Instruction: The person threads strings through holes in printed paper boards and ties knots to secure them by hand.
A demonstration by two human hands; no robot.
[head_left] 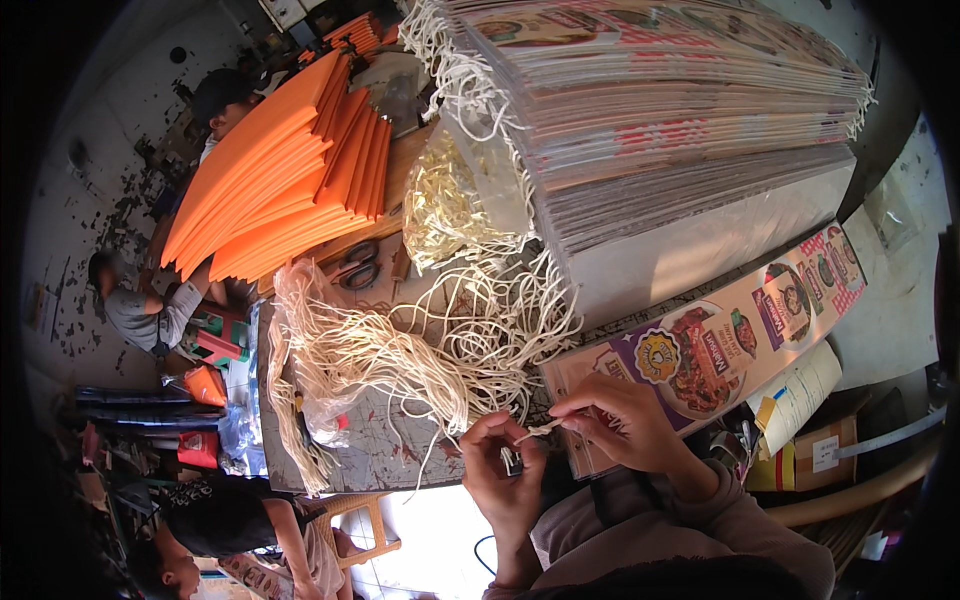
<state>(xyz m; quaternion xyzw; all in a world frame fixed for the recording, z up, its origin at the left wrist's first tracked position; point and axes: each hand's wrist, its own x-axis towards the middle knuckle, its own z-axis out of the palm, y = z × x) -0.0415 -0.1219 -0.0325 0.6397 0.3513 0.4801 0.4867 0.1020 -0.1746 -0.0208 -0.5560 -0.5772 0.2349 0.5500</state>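
Note:
Between my two hands runs a short piece of cream cord. My left hand pinches one part of it between thumb and fingertips, and my right hand grips it close by. Under my right hand lies a long printed food banner, peach coloured, at the table's front edge. A tangled heap of cream cords spreads on the table just beyond my left hand. Clear plastic wraps part of that bundle. Whether the cord passes through a hole in the banner I cannot make out.
A tall stack of printed sheets with corded edges fills the back right. Orange folded sheets stand at the back left. Black-handled scissors and a bag of small gold pieces lie between. People sit at the left.

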